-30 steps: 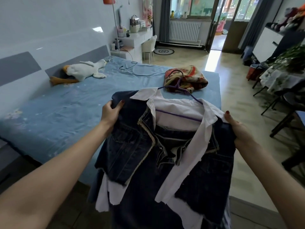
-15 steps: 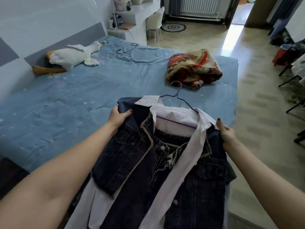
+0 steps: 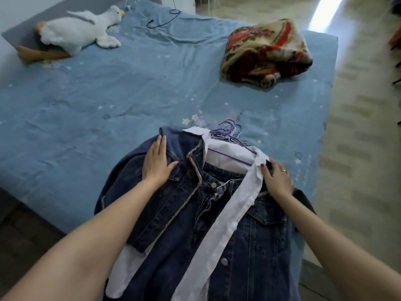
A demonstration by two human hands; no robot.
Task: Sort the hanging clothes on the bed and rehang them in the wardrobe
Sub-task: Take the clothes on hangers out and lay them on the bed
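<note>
The bottom of my dark blue denim jacket (image 3: 249,246) and white cotton shirt (image 3: 230,216) is cut off at 6 o'clock. They lie on the blue bed sheet (image 3: 130,94) on blurry purple wire hangers (image 3: 230,135). My left hand (image 3: 157,162) rests flat on the jacket. My right hand (image 3: 276,179) presses it too, fingers relaxed. At 11 o'clock lies a white plush goose (image 3: 76,31), at 1 o'clock a red flowered blanket (image 3: 267,51).

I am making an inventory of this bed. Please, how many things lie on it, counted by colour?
Dark blue: 2, the denim jacket and jeans inside it
White: 2, the shirt and toy goose
Purple: 1, the bunch of hangers; the number in it cannot be told
Red and cream: 1, the folded blanket
Blue: 1, the loose wire hanger
Total: 7
</note>
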